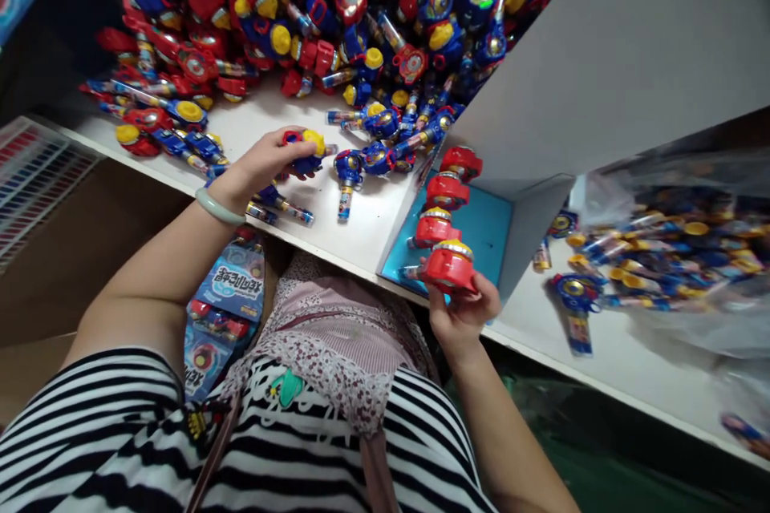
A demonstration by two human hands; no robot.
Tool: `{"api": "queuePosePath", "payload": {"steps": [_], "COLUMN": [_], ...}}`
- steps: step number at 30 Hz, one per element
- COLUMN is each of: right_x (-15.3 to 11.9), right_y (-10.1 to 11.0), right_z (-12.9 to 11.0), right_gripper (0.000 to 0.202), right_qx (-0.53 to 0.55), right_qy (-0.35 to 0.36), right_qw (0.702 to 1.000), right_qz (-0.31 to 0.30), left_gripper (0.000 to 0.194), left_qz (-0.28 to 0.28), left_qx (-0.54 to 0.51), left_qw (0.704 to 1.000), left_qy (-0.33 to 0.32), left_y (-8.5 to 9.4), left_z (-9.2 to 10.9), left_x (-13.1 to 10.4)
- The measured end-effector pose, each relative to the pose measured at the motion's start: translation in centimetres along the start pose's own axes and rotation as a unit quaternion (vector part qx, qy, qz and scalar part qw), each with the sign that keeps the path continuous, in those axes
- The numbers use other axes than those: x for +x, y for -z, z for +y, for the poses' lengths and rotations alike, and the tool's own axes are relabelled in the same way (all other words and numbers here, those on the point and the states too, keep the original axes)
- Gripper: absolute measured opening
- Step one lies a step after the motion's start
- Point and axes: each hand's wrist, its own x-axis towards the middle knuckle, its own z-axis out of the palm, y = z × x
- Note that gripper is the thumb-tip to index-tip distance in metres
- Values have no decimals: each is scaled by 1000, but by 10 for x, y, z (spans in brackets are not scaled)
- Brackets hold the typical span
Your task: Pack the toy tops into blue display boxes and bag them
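My left hand (270, 159) is closed around a blue plastic toy (308, 163) with a yellow knob, above the white shelf (376, 228). My right hand (463, 321) grips a red plastic toy (450, 268) between thumb and fingers, at the near edge of a shallow blue box (488, 224). Behind that toy, more red toys (446, 191) stand in a row along the box's left side. Between the hands, a blue toy with a clear tube (346, 176) lies on the shelf.
A big heap of red and blue toys (282, 24) fills the back of the shelf. A grey partition (589, 56) rises at the right. Past it lie bagged toys (674, 248) and one loose blue toy (576, 296). Printed blue packages (232, 280) sit below the shelf edge.
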Motion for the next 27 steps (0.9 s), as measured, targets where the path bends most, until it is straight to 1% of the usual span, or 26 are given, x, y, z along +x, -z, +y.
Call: {"api": "queuePosePath", "payload": {"steps": [2,4,8,10,13,14,16,17,19,20,21,22,23,24,25,26,27], "right_x": [5,8,6,0,-7,-7,1,11,39,57,78,99,120,139,156,170,179], "right_y": [-2,-4,-6,-9,-11,-9,3,12,31,39,44,45,44,42,39,38,40], "right_z": [-2,-4,-5,-3,2,1,-4,-9,-26,-36,-46,-57,-65,-71,-74,-75,-71], "right_gripper": [75,76,72,71,69,69,69,69,70,73,77,82,87,87,79,72,65], "right_qx": [25,36,48,70,44,24,-21,-55,-135,-170,-186,-188,-185,-185,-183,-178,-169], "right_qy": [-7,-15,-15,-18,11,22,35,34,37,45,65,96,123,147,162,165,158], "right_qw": [999,999,998,997,997,997,994,990,978,973,972,971,968,965,961,961,965], "right_qz": [25,32,33,6,-55,-69,-105,-128,-155,-152,-128,-115,-114,-119,-129,-133,-125], "left_gripper": [47,43,40,40,41,41,43,44,47,47,45,42,39,37,36,36,36], "left_qz": [0,15,90,110,87,78,60,51,25,7,-17,-47,-88,-135,-176,-201,-201], "left_qx": [-121,-196,-297,-317,-321,-323,-324,-318,-287,-266,-249,-237,-232,-229,-220,-201,-170], "left_qw": [993,980,951,942,941,941,941,943,953,959,962,963,959,951,942,936,937], "left_qy": [10,8,-8,-27,-60,-68,-78,-81,-91,-99,-109,-122,-139,-161,-185,-210,-231], "left_y": [-2,-9,-23,-27,-32,-34,-40,-44,-59,-68,-78,-89,-99,-106,-111,-113,-111], "left_z": [11,19,24,25,27,29,37,44,64,77,91,106,120,133,143,148,149], "left_x": [-7,-12,-13,-12,-13,-16,-21,-24,-29,-31,-33,-34,-35,-34,-31,-26,-17]}}
